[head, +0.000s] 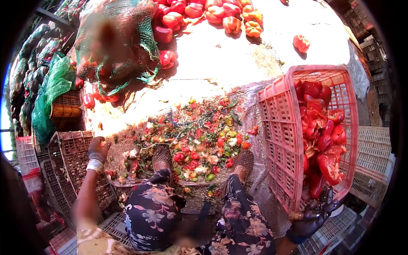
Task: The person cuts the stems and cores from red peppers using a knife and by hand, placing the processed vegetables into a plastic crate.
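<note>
My left hand [98, 149], in a dark glove with a pale band at the wrist, is over a brown plastic crate [57, 140] and has a small pale piece at its fingers; its grip on that piece is unclear. My right hand [314, 216], in a dark glove, holds a knife by its wooden handle [296, 216] beside the lower rim of a red plastic crate [280, 127]. That crate stands tilted and holds cut red bell peppers [325, 140]. Between my feet lie pepper cores, stems and seeds [197, 149].
A green and red mesh sack of peppers [118, 47] stands at upper left. Whole red bell peppers [194, 10] lie in sunlight at the top, and one pepper [301, 43] sits apart. White plastic crates [373, 153] stand at right; a green net [54, 95] hangs at left.
</note>
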A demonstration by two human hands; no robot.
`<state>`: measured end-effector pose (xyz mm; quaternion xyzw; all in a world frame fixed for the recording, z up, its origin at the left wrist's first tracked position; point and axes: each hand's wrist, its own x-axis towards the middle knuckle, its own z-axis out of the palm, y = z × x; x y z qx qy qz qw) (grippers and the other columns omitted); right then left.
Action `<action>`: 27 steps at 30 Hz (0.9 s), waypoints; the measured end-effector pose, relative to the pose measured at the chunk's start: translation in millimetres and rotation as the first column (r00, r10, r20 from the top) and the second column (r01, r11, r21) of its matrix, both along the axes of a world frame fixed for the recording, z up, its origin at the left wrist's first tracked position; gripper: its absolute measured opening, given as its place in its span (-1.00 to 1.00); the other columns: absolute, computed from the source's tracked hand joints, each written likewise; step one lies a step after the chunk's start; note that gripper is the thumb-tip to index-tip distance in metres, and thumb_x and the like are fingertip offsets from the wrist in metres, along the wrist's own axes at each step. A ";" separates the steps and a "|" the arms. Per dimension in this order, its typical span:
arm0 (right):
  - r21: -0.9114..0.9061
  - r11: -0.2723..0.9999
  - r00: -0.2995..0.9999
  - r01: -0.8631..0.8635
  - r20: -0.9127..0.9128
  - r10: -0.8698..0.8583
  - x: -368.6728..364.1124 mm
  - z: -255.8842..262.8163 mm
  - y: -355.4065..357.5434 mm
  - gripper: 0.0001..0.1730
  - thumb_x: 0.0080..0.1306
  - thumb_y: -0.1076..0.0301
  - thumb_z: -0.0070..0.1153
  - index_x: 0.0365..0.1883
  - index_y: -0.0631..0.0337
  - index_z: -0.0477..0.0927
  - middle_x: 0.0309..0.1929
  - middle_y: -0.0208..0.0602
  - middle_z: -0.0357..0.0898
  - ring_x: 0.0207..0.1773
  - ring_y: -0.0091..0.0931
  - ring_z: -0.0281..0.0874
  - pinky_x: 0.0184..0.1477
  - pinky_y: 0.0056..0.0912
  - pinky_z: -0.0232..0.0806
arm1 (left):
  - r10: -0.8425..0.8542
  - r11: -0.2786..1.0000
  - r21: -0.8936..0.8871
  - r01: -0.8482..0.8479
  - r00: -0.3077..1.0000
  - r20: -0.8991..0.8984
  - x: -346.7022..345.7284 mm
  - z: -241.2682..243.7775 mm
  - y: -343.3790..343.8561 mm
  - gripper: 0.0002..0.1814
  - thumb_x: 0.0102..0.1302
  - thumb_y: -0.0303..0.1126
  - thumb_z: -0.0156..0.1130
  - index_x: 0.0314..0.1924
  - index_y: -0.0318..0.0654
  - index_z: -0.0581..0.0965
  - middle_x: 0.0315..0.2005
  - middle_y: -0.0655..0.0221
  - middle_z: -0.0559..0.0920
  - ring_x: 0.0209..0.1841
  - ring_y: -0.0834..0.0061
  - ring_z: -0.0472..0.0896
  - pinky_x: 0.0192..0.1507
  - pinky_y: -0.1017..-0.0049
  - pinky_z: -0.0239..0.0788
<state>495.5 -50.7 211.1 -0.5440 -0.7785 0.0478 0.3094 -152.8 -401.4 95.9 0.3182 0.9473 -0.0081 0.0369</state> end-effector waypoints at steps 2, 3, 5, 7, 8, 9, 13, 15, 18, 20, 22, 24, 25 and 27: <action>-0.021 1.000 0.999 -0.023 -0.044 0.022 -38.3 8.5 0.4 -0.44 0.45 0.54 -0.13 0.41 0.32 0.16 0.37 0.02 0.28 0.33 -0.26 0.36 0.31 -0.18 0.26 | 0.137 0.982 -0.103 -0.161 0.969 -0.207 -37.1 28.0 -102.4 -0.59 0.09 -0.18 0.43 -0.17 -0.30 0.56 -0.20 0.03 0.59 -0.10 0.02 0.55 -0.01 0.17 0.38; -0.065 0.997 0.992 -0.050 -0.119 0.042 -63.7 15.0 1.5 -0.46 0.46 0.53 -0.13 0.40 0.33 0.18 0.35 0.01 0.31 0.30 -0.27 0.40 0.29 -0.20 0.28 | 0.208 0.950 -0.149 -0.273 0.914 -0.348 -48.4 42.8 -157.3 -0.55 0.09 -0.17 0.44 -0.12 -0.31 0.55 -0.14 0.01 0.59 -0.06 0.01 0.54 0.01 0.16 0.37; -0.232 0.934 0.851 -0.270 -0.511 0.119 -106.7 27.9 6.3 -0.51 0.47 0.49 -0.13 0.36 0.37 0.24 0.31 -0.02 0.37 0.17 -0.37 0.48 0.17 -0.33 0.34 | 0.586 0.784 -0.169 -0.597 0.802 -0.117 -58.3 86.9 -185.6 -0.42 0.09 -0.18 0.42 0.06 -0.32 0.51 0.04 -0.06 0.54 0.10 -0.03 0.50 0.14 0.15 0.33; -0.248 0.563 0.090 -0.789 -0.952 -0.293 -124.8 24.5 38.1 -0.55 0.49 0.43 -0.13 0.31 0.39 0.30 0.29 -0.07 0.40 -0.07 -0.57 0.55 -0.08 -0.61 0.41 | 0.581 0.582 -0.340 -0.739 0.670 -0.462 -113.3 191.4 -355.0 -0.27 0.09 -0.26 0.39 0.26 -0.30 0.37 0.22 -0.07 0.42 0.27 -0.03 0.38 0.28 0.17 0.24; -0.505 0.721 0.572 -0.474 -0.799 -0.184 -160.2 28.2 27.9 -0.53 0.53 0.31 -0.20 0.33 0.35 0.30 0.21 -0.17 0.47 -0.39 -0.81 0.39 -0.39 -0.87 0.20 | 0.539 0.435 -0.492 -0.754 0.656 -0.529 -107.0 175.7 -348.9 -0.24 0.08 -0.27 0.38 0.29 -0.28 0.33 0.23 -0.08 0.40 0.28 -0.04 0.36 0.30 0.18 0.22; -0.542 0.722 0.661 -0.430 -0.733 -0.157 -184.5 28.6 27.9 -0.53 0.52 0.30 -0.18 0.31 0.37 0.31 0.18 -0.15 0.49 -0.39 -0.81 0.41 -0.42 -0.88 0.19 | 0.404 0.477 -0.560 -0.677 0.735 -0.544 -104.6 146.8 -307.2 -0.21 0.07 -0.29 0.38 0.31 -0.27 0.29 0.25 -0.08 0.38 0.30 -0.04 0.34 0.32 0.18 0.19; -0.657 0.330 0.576 -0.678 -0.754 -0.316 -247.0 1.0 64.9 -0.50 0.49 0.23 -0.08 0.25 0.42 0.35 0.04 -0.10 0.58 -0.45 -0.78 0.49 -0.56 -0.89 0.12 | -0.047 0.936 -0.351 0.029 0.998 -0.044 -84.0 71.2 -29.5 -0.10 0.04 -0.41 0.36 0.39 -0.27 0.16 0.28 -0.04 0.33 0.31 -0.06 0.30 0.33 0.19 0.19; -0.653 0.042 0.562 -0.756 -0.681 -0.470 -282.2 -14.2 78.8 -0.48 0.46 0.19 -0.02 0.22 0.42 0.38 -0.09 -0.11 0.64 -0.56 -0.72 0.49 -0.68 -0.81 0.08 | -0.342 0.926 -0.118 0.358 0.930 0.134 -39.2 49.4 111.0 -0.20 0.06 -0.43 0.35 0.33 -0.29 0.27 0.21 -0.01 0.41 0.23 -0.06 0.38 0.25 0.15 0.27; -0.493 -0.103 0.455 -0.864 -0.674 -0.582 -307.3 -44.9 83.4 -0.47 0.45 0.21 -0.01 0.29 0.31 0.33 -0.06 -0.09 0.64 -0.45 -0.60 0.58 -0.67 -0.76 0.18 | -0.744 0.665 0.140 0.733 0.637 0.201 -16.0 -7.9 273.0 -0.23 0.06 -0.39 0.34 0.32 -0.27 0.29 0.21 0.05 0.41 0.23 0.01 0.39 0.25 0.19 0.28; -0.340 -0.074 0.260 -0.937 -0.542 -0.799 -314.1 -70.7 73.5 -0.39 0.49 0.21 -0.06 0.42 0.25 0.15 0.11 -0.10 0.54 -0.24 -0.55 0.62 -0.54 -0.75 0.28 | -0.790 0.607 0.156 0.779 0.569 0.228 -12.7 -31.3 363.2 -0.17 0.03 -0.44 0.36 0.34 -0.23 0.26 0.22 0.06 0.40 0.28 0.00 0.34 0.27 0.19 0.25; -0.330 -0.221 0.346 -0.918 -0.390 -0.854 -318.9 -109.7 55.9 -0.40 0.49 0.18 -0.06 0.40 0.26 0.17 0.10 -0.11 0.52 -0.25 -0.58 0.57 -0.51 -0.74 0.28 | -0.756 0.648 0.009 0.762 0.641 0.132 -50.5 -50.2 395.4 -0.16 0.04 -0.42 0.36 0.36 -0.19 0.24 0.23 0.07 0.39 0.30 0.00 0.32 0.28 0.19 0.25; -0.438 -0.370 0.551 -0.819 -0.422 -0.720 -302.7 -131.4 45.5 -0.45 0.49 0.16 -0.05 0.33 0.27 0.29 -0.02 -0.16 0.59 -0.35 -0.64 0.51 -0.54 -0.76 0.20 | -0.677 0.674 -0.185 0.715 0.699 0.230 -71.4 -45.9 433.7 -0.24 0.11 -0.34 0.39 0.31 -0.17 0.28 0.21 0.12 0.41 0.27 0.04 0.35 0.25 0.23 0.30; -0.538 -0.417 0.673 -0.732 -0.478 -0.565 -303.8 -128.0 42.7 -0.48 0.48 0.14 -0.04 0.29 0.28 0.36 -0.09 -0.19 0.61 -0.40 -0.67 0.48 -0.55 -0.76 0.15 | -0.607 0.693 -0.241 0.680 0.730 0.313 -79.7 -38.7 441.5 -0.24 0.08 -0.35 0.41 0.29 -0.16 0.30 0.19 0.13 0.43 0.24 0.08 0.38 0.21 0.25 0.33; -0.666 -0.373 0.746 -0.646 -0.448 -0.492 -311.4 -121.3 44.3 -0.49 0.45 0.10 -0.01 0.21 0.29 0.45 -0.17 -0.26 0.63 -0.48 -0.73 0.40 -0.57 -0.77 0.08 | -0.422 0.754 -0.283 0.592 0.767 0.483 -89.9 -36.9 441.2 -0.24 0.01 -0.37 0.45 0.25 -0.15 0.35 0.14 0.15 0.48 0.19 0.16 0.42 0.14 0.28 0.37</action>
